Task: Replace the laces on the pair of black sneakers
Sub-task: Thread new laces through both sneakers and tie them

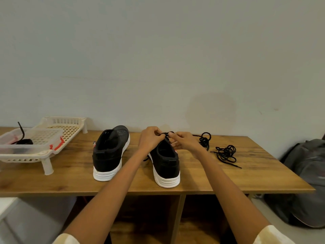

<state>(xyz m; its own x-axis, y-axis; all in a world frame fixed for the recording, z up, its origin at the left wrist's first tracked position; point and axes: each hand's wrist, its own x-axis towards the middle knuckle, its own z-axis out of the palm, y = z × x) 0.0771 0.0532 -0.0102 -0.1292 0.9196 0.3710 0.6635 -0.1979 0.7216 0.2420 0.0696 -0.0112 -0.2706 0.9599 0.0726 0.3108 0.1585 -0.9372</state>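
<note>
Both hands, left hand (150, 138) and right hand (184, 140), close together over right sneaker (166, 161), pinching black lace (167, 133). Narrow gap between them, filled by lace. Left of left hand: left sneaker (110, 152) blocks low path; bare strip of table (73, 173) beyond it, then white rack (52, 138) with clear tub (26, 140). Right of right hand: two loose lace bundles (226, 154) on tabletop, first just beside the fingers. Open tabletop near front edge. Wall (158, 67) close behind.
</note>
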